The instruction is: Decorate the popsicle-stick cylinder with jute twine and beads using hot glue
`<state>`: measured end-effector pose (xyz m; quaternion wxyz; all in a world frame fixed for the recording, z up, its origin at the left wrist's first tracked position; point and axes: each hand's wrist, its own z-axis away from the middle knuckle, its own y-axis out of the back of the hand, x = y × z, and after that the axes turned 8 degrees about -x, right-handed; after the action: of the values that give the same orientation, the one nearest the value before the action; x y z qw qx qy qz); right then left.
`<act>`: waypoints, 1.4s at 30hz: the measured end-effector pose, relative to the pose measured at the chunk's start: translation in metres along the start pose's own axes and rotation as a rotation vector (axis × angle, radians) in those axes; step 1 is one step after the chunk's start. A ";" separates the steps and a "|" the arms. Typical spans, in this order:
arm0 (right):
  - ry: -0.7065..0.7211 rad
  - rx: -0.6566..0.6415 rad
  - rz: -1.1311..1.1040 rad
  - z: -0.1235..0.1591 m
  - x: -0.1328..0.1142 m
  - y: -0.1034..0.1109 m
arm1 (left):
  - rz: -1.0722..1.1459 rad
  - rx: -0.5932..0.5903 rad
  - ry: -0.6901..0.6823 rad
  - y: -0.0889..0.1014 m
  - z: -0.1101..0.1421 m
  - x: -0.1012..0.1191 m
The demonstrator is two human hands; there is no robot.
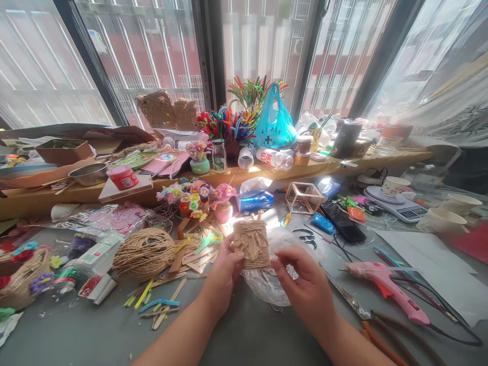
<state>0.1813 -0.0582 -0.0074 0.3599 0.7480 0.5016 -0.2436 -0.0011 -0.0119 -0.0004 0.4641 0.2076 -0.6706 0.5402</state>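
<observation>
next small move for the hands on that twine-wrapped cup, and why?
Probably the right hand presses against the twine-wrapped cup: the left hand already grips its side, while the right fingers sit just beside it, over the clear plastic bag.

Left hand (223, 269) is gripping a small twine-wrapped pot (251, 244) from its left side, holding it upright above the grey worktop (247, 335). Right hand (305, 284) is hovering just beside the pot's right, fingers curled, thumb near its lower edge; contact cannot be told. A crumpled plastic bag (267, 284) is lying beneath both hands. A ball of twine (145, 252) is sitting left of the pot, with wooden sticks (194, 256) scattered between them. A pink glue gun (385, 284) is lying to the right, and scissors (354, 305) are resting near the right wrist.
</observation>
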 end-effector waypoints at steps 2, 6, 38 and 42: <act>-0.034 0.020 -0.006 0.002 0.004 -0.003 | 0.000 0.019 -0.012 -0.001 0.000 0.001; -0.121 -0.007 -0.042 0.003 0.012 -0.008 | -0.014 0.025 -0.030 -0.006 0.000 0.003; -0.247 -0.181 -0.141 -0.001 0.011 -0.009 | -0.157 -0.048 -0.083 -0.006 -0.003 0.005; -0.242 -0.177 -0.134 -0.001 0.012 -0.010 | -0.167 -0.047 -0.090 -0.006 -0.003 0.004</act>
<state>0.1769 -0.0486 -0.0183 0.4652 0.6433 0.5229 -0.3102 0.0026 -0.0104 0.0060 0.4817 0.2760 -0.6837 0.4737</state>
